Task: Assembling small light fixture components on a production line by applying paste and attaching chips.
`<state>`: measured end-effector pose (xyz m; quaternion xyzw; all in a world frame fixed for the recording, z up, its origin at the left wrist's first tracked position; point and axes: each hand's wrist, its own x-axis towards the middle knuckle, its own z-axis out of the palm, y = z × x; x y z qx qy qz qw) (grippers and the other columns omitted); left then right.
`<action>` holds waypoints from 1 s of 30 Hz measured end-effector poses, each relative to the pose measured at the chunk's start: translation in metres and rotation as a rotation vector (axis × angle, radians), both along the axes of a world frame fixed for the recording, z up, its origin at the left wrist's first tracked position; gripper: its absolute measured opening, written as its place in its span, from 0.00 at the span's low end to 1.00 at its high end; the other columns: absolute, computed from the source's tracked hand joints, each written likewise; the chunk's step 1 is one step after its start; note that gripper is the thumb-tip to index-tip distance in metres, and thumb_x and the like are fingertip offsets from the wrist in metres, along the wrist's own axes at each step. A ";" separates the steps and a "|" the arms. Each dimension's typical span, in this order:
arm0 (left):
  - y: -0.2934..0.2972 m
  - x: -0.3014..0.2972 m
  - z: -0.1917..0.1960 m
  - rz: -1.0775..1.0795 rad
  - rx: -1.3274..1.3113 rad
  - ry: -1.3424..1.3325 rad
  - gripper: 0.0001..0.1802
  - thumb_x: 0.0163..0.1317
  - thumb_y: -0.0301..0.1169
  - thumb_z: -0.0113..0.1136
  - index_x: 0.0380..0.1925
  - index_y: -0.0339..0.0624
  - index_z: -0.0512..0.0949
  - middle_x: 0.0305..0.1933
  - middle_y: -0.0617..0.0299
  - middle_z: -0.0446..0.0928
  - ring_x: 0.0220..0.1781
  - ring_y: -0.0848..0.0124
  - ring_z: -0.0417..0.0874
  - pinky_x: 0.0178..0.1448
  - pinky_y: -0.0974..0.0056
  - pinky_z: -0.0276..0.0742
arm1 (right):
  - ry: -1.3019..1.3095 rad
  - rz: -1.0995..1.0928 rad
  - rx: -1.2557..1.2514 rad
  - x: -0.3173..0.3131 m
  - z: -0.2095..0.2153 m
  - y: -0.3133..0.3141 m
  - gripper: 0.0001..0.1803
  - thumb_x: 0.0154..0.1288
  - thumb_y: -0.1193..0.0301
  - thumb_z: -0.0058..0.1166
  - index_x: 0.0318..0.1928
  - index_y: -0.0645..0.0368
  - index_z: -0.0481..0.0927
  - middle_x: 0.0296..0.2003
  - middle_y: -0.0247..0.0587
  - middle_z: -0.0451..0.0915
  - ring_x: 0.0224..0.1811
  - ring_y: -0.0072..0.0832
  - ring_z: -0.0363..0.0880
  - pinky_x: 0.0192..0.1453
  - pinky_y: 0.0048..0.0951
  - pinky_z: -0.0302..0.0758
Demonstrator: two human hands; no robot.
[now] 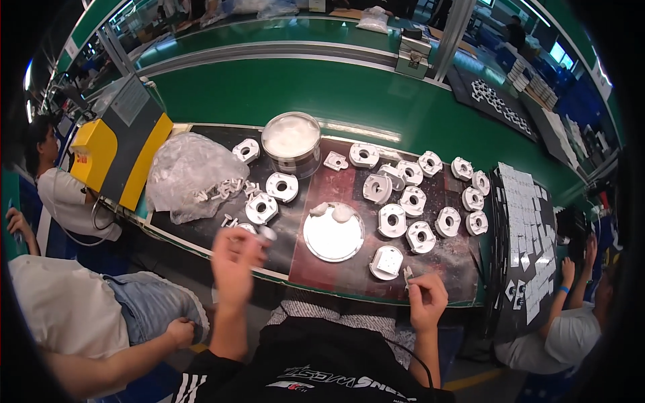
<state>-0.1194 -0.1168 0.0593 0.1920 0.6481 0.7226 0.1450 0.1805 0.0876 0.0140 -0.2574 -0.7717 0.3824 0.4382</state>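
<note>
My left hand [232, 260], smeared by motion, is raised over the bench's front edge. A small white plastic part [267, 234] shows blurred at its fingertips and appears to be pinched there. My right hand [428, 299] has its fingers closed on a small pale tool [407, 274], mostly hidden by the fingers. Just left of that tool sits a white housing [387, 262] with a flat plate on top. Between my hands lies a round white dish [333, 236] with whitish lumps at its far rim. Loose small white parts [232, 191] lie by a clear plastic bag [191, 171].
Several round white housings [392, 220] with centre holes spread across the right of the dark mat. A tub of white stuff [291, 138] stands at the back. The yellow-grey machine [121, 144] is at left, a black tray of white parts [527, 235] at right. Co-workers sit on both sides.
</note>
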 end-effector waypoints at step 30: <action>0.061 0.109 -0.101 -0.385 0.025 0.690 0.11 0.57 0.20 0.71 0.40 0.36 0.82 0.39 0.53 0.82 0.39 0.56 0.86 0.43 0.58 0.84 | -0.573 0.465 0.698 -0.177 0.024 0.089 0.07 0.56 0.72 0.70 0.37 0.54 0.87 0.41 0.33 0.81 0.47 0.36 0.79 0.49 0.39 0.72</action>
